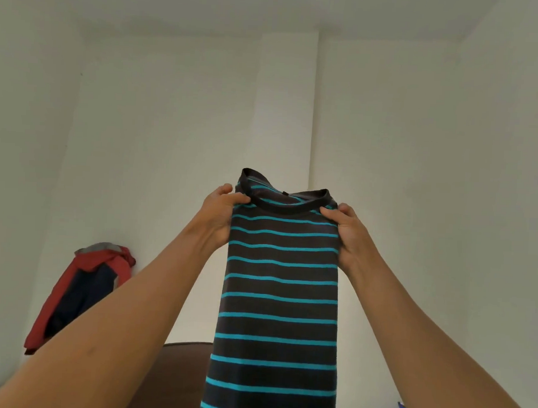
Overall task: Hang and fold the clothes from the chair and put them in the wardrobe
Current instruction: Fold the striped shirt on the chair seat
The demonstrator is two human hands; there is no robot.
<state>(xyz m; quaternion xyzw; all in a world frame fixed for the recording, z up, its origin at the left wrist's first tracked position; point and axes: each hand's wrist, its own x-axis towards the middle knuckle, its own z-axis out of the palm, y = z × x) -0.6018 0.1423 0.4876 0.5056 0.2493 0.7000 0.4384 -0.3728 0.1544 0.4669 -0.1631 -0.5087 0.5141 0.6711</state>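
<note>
The striped T-shirt [281, 281] hangs upright in front of the person, long axis vertical, sides already folded in. Left hand [219, 215] and right hand [349, 235] pinch its shoulders level beside the collar.

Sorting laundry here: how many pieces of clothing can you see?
2: a striped shirt held up in the centre; a red jacket hanging at the left wall. More may be hidden.

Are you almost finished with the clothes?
Not yet. The striped shirt looks folded narrow already, held up by the left hand and right hand. It still needs folding down and putting away. A red jacket hangs by the wall.
</note>
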